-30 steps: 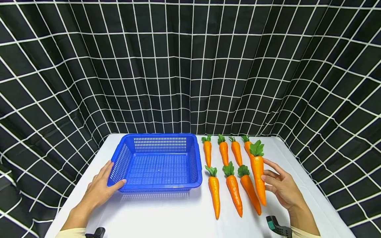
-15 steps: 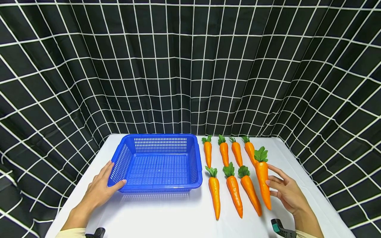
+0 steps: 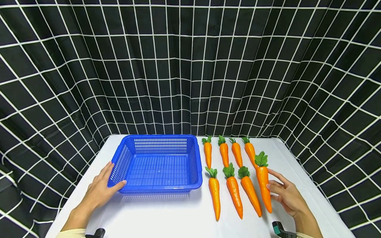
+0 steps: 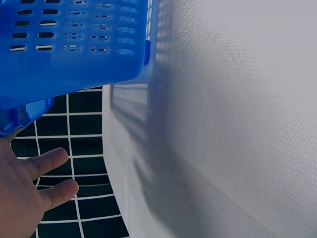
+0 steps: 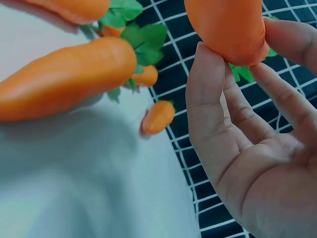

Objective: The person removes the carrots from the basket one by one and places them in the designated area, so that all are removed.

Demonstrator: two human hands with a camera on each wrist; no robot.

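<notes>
My right hand (image 3: 290,197) pinches an orange carrot (image 3: 263,186) with green leaves between thumb and fingertips, at the right end of the front row. In the right wrist view the fingertips (image 5: 207,62) lie against the held carrot (image 5: 228,29); whether it touches the table cannot be told. Left of it lie three more front-row carrots, the nearest carrot (image 3: 251,195) slanting alongside. My left hand (image 3: 99,190) rests at the left front corner of a blue plastic basket (image 3: 160,190), fingers fairly straight along its side and thumb at the rim. Two fingers (image 4: 59,193) show apart from the basket in the left wrist view.
A back row of several carrots (image 3: 236,153) lies behind the front row, right of the basket. Nothing lies inside the basket. Everything stands on a white-covered table (image 3: 160,218). A black curtain (image 3: 190,82) with white grid lines surrounds the table's back and sides.
My right hand has moved the carrot slightly rightward and toward me, away from the neighbouring front-row carrot, uncovering more of the rightmost back carrot. The left hand and basket have stayed put.
</notes>
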